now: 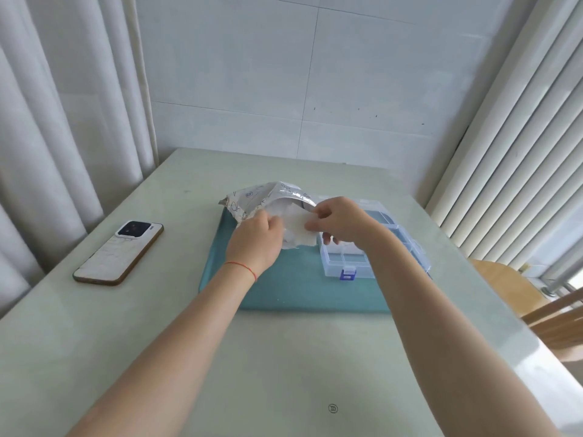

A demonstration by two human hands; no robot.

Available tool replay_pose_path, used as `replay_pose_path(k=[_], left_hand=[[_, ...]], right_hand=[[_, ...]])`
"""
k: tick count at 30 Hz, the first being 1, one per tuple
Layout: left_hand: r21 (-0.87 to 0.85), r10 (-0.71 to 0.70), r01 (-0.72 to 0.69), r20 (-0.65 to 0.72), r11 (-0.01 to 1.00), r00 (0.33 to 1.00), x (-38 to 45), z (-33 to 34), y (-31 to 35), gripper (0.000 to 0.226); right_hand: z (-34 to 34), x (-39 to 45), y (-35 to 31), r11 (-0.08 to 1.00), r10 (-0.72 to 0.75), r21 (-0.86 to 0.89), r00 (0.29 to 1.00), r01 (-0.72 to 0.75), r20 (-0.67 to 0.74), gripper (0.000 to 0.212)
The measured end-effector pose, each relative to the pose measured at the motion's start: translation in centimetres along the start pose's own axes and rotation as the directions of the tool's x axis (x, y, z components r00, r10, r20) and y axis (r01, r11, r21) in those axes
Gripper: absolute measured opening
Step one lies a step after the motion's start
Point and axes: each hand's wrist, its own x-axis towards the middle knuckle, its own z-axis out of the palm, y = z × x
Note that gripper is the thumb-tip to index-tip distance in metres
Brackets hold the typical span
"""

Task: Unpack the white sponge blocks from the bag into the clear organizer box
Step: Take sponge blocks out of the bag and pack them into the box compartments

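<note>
two hands: left hand and right hand grip one white sponge block at one bag.

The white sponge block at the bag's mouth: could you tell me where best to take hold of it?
Pinch the sponge block by its exposed near edge, coming from the person's side: that end sticks out of the bag, the rest stays inside.

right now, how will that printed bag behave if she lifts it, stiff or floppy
Probably floppy: the bag is crumpled and sags around its opening. Likely light, since the left hand holds it up easily. Its foil-looking lining may be slippery.
</note>
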Motion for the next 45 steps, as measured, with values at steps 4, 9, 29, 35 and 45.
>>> replay_pose_path(k=[4,9,29,35,45], left_hand=[[-0.336,0.003,0.037,0.119,0.941,0.993,-0.1,0.0,1.1,0.031],[-0.695,-0.084,0.212,0.214,0.687,0.973,-0.5,0.3,1.8,0.014],[-0.597,-0.015,0.332,0.471,0.73,0.882,-0.1,-0.2,1.8,0.029],[-0.636,-0.04,0.269,0.35,0.723,0.936,-0.2,0.1,1.1,0.015],[-0.835,-0.096,0.305,0.295,0.458,0.951,-0.4,0.5,1.3,0.007]], right_hand=[[-1.4,-1.0,0.4,1.0,-0.02,0.025,0.999,0.019,0.043,0.013],[-1.2,-1.0,1.3,0.975,-0.031,0.218,0.999,0.036,-0.028,0.01],[0.0,-0.1,2.1,0.983,-0.144,0.095,0.983,0.155,-0.116,0.01],[1.6,-0.3,0.9,0.971,-0.234,0.013,0.961,0.238,-0.148,0.043],[3.9,-1.4,-1.7,0.973,-0.231,-0.025,0.973,0.231,-0.011,0.067]])
